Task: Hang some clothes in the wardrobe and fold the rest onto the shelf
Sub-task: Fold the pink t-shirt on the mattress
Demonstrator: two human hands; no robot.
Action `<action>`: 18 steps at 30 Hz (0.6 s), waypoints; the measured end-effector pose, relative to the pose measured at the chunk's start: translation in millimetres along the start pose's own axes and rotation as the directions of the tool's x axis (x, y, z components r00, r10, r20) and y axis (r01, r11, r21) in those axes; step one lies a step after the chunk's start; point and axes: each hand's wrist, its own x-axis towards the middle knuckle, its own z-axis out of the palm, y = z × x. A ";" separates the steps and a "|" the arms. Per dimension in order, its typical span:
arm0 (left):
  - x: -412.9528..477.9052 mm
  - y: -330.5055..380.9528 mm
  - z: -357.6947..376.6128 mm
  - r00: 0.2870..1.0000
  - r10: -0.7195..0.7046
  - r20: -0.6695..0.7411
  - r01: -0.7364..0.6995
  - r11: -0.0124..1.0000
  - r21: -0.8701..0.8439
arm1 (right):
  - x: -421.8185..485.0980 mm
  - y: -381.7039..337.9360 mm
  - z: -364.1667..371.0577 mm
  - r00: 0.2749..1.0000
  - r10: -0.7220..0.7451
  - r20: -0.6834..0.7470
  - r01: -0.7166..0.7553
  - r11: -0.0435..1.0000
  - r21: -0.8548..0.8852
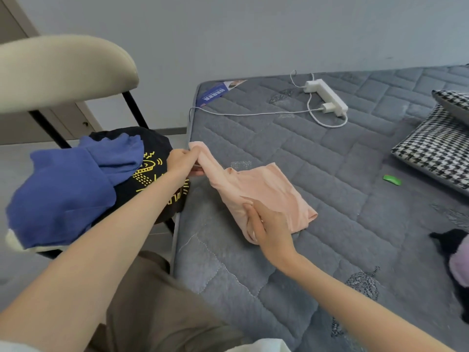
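On chair (63, 69), blue top (63, 189) — left hand (181, 162), right hand (269, 224) pinch pink garment (266, 189).

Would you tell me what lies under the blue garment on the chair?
A black garment with yellow print lies under the blue garment; the chair seat below is mostly hidden.

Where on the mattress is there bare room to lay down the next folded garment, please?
Bare quilting lies between the pink garment and the houndstooth cushions, and nearer, below the right hand. The power strip crowds the far end; the chair is piled with clothes.
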 end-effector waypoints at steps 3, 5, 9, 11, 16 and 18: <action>-8.8 18.9 22.2 0.999 -0.024 0.042 0.027 0.997 -0.066 | -1.6 14.1 -14.4 0.981 0.129 -0.148 -0.116 0.989 0.095; -14.7 33.5 46.1 0.996 -0.036 0.082 0.046 0.990 -0.130 | -1.1 28.6 -27.1 0.947 0.207 -0.248 -0.180 0.976 0.124; -22.7 51.6 102.3 0.991 -0.051 0.121 0.071 0.984 -0.162 | 0.8 57.8 -53.2 0.863 0.310 -0.398 -0.280 0.951 0.133; -23.4 51.0 126.6 0.986 -0.069 0.153 0.091 0.986 -0.143 | 2.4 73.6 -65.7 0.817 0.381 -0.433 -0.361 0.923 0.133; -21.7 20.4 171.7 0.929 -0.069 0.363 0.077 0.997 -0.006 | 4.3 123.7 -86.8 0.702 0.650 -0.292 -0.658 0.748 0.083; -26.8 1.2 170.5 0.892 0.064 0.447 -0.186 0.954 0.234 | 4.1 133.8 -89.6 0.645 0.722 -0.251 -0.739 0.673 0.037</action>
